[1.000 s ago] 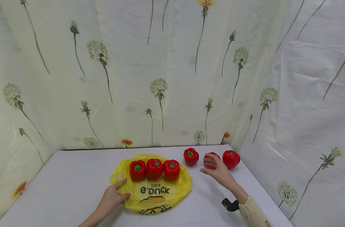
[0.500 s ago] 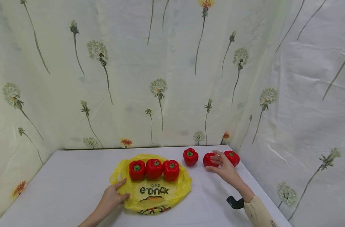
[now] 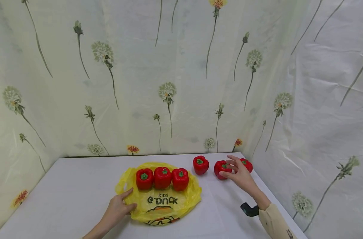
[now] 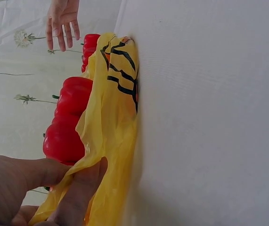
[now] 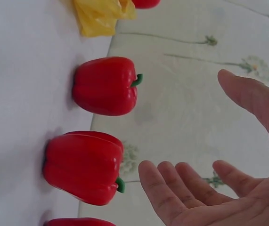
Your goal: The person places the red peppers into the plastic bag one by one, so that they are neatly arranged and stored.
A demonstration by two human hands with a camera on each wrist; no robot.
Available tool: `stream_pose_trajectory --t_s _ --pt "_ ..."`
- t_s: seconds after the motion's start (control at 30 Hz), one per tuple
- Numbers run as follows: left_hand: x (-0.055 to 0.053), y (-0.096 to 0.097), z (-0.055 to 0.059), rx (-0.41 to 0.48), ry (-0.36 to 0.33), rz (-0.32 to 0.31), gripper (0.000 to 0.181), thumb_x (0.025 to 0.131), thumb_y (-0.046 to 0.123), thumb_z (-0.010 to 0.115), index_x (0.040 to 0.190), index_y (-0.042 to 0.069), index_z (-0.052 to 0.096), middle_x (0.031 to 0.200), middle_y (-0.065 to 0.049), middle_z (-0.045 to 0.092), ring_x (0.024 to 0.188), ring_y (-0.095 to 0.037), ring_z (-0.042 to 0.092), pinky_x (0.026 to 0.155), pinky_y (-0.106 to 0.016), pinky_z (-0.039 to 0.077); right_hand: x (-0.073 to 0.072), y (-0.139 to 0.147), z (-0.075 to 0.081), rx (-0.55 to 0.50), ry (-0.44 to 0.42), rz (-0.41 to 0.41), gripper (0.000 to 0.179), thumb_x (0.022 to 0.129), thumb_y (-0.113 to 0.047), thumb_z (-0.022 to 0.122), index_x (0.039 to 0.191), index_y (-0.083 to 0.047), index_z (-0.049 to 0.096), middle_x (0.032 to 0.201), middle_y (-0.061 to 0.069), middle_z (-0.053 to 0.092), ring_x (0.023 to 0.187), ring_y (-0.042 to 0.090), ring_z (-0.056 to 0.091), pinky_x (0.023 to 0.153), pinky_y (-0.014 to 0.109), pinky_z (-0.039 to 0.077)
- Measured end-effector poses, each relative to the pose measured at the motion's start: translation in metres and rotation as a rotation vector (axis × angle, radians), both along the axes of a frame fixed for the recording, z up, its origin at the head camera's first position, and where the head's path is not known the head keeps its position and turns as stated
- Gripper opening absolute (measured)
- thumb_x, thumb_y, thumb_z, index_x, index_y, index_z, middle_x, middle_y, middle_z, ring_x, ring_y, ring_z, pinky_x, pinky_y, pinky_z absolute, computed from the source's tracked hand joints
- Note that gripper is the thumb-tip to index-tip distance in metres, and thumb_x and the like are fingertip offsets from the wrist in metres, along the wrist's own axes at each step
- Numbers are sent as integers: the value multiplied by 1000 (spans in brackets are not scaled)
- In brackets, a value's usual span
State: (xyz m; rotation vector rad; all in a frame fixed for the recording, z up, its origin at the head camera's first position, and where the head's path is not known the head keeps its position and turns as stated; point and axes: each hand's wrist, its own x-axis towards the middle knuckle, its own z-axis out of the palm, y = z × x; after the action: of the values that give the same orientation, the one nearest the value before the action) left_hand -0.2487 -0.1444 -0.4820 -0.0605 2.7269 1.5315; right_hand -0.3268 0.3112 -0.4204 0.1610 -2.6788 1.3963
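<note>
Along the left edge of a yellow plastic bag [image 3: 157,209], my left hand [image 3: 117,207] pinches the film; the left wrist view shows the bag's rim between thumb and fingers [image 4: 80,193]. Three red bell peppers [image 3: 162,178] stand in a row within the bag's outline. To the right, three more stand on the table: a left one [image 3: 200,165], a middle one [image 3: 221,170] and a right one [image 3: 247,165]. My right hand [image 3: 242,176] hovers with spread fingers over the middle and right peppers, partly covering both. In the right wrist view, its fingers [image 5: 160,190] hold nothing.
A white cloth covers the table [image 3: 80,189]. Behind and at the sides hangs a pale curtain [image 3: 133,109] with dandelion prints. A black curved piece [image 3: 249,209] sits at my right wrist, by the beige sleeve [image 3: 274,220].
My right hand has shifted right, from over the middle loose pepper toward the right one, uncovering most of the middle pepper. The left hand, bag and peppers stay where they were.
</note>
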Motion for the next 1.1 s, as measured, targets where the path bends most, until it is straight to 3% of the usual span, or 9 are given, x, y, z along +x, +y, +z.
stream_pose_trajectory --t_s 0.27,0.6,0.83,1.1 --pt "1 1 1 -1 9 -2 67 76 9 74 137 -4 49 44 5 38 39 -8 40 43 -21 39 -1 0 1 25 -19 -40 96 76 -47 78 150 -15 27 152 21 30 135 45 38 88 49 54" --pt "1 2 1 -13 6 6 67 76 10 75 137 -3 50 45 6 37 40 -8 39 43 -21 38 -2 -4 3 75 -13 -102 102 71 -57 77 150 -16 26 153 19 28 140 43 29 99 57 45" --pt "2 2 1 -9 2 4 67 77 10 75 137 -3 49 46 5 40 41 -9 44 44 -21 39 -5 -4 2 117 1 -123 99 75 -50 77 151 -15 24 153 21 27 140 44 26 94 59 48" --pt "2 2 1 -21 5 6 68 76 10 75 137 -3 49 46 5 40 40 -8 43 43 -21 39 -11 1 -5 100 -4 -140 104 76 -48 77 153 -14 17 155 22 24 140 44 25 98 63 43"
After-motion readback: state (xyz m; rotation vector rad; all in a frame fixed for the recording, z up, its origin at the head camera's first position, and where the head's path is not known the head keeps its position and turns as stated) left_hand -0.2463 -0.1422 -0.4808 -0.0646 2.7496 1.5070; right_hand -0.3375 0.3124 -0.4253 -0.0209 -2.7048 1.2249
